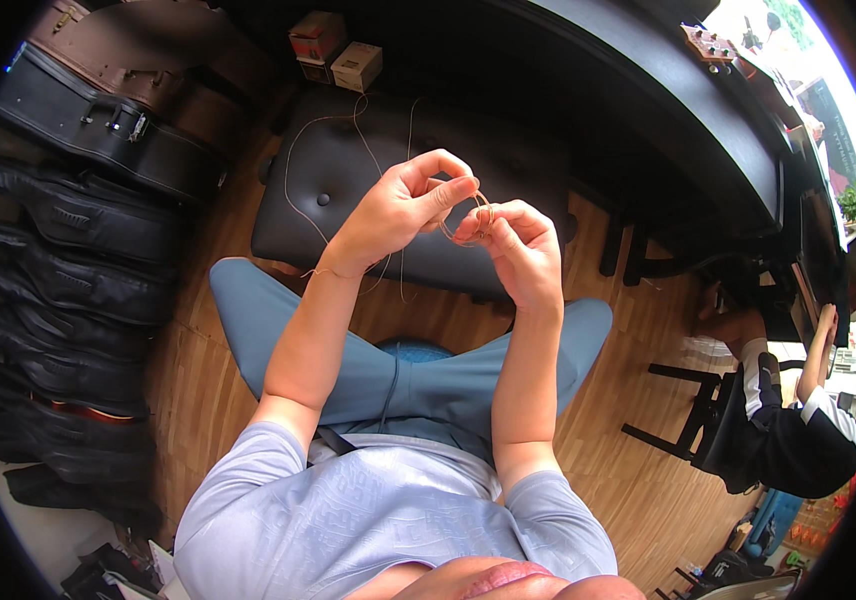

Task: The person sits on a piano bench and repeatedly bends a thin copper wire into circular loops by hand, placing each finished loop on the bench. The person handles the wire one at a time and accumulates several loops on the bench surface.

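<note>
Both hands raised in front of the chest, fingertips meeting. Left hand point(398, 205) and right hand point(513, 245) each pinch shut on a small coil of copper-coloured wire point(468, 215), held between the two grips. Loose wire trails from the pinch, looping away over the dark tufted bench point(348, 180) beyond the hands. Two small boxes point(338, 50) sit past the bench's far edge.
</note>
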`<state>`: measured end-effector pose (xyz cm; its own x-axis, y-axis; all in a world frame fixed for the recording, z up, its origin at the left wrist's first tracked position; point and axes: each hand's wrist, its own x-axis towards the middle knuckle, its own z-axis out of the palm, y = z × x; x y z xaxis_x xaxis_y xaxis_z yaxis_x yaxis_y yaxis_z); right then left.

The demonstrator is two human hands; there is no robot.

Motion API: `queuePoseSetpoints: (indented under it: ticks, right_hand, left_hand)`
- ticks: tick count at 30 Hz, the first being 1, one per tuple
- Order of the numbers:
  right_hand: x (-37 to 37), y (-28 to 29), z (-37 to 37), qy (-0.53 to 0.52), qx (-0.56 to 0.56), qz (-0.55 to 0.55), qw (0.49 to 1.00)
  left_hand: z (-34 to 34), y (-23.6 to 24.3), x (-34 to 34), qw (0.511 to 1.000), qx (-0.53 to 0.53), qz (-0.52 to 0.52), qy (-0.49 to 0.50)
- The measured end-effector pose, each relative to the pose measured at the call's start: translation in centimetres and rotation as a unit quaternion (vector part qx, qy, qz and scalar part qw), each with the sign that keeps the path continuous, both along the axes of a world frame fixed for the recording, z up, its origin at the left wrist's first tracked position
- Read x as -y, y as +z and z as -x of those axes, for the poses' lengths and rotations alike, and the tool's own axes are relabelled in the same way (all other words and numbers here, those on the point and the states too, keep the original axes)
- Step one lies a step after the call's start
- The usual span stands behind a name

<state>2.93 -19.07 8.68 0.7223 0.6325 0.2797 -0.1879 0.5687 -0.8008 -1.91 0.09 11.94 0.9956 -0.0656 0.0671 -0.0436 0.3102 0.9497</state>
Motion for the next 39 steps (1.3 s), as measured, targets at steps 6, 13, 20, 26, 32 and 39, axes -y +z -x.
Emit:
queuePoseSetpoints:
  ticks: [6, 13, 20, 26, 32, 39]
  right_hand:
    - [-0.3, -0.3, -0.2, -0.018, 0.005, -0.017, 1.0]
    - [-0.5, 0.7, 0.2, -0.101, 0.007, 0.022, 0.995]
    - [-1.0, 1.3, 0.5, -0.148, 0.03, 0.103, 0.983]
    - [-0.9, 1.2, 0.7, -0.208, 0.096, 0.173, 0.958]
    - [-1.6, 0.1, 0.6, -0.255, 0.149, 0.187, 0.937]
    - [-1.3, 0.3, 0.4, -0.271, 0.21, 0.223, 0.912]
  left_hand:
    - [-0.2, -0.2, 0.5, 0.998, 0.054, -0.023, 0.011]
    - [-0.6, -0.8, 1.0, 0.996, 0.07, -0.029, 0.048]
    - [-0.8, -1.3, 0.9, 0.995, 0.066, -0.037, 0.065]
    - [-0.9, -1.2, 1.0, 0.994, 0.044, -0.064, 0.076]
    - [-0.8, -1.2, 1.2, 0.996, 0.042, -0.046, 0.066]
    - [-0.3, -0.2, 0.6, 0.993, 0.003, -0.094, 0.064]
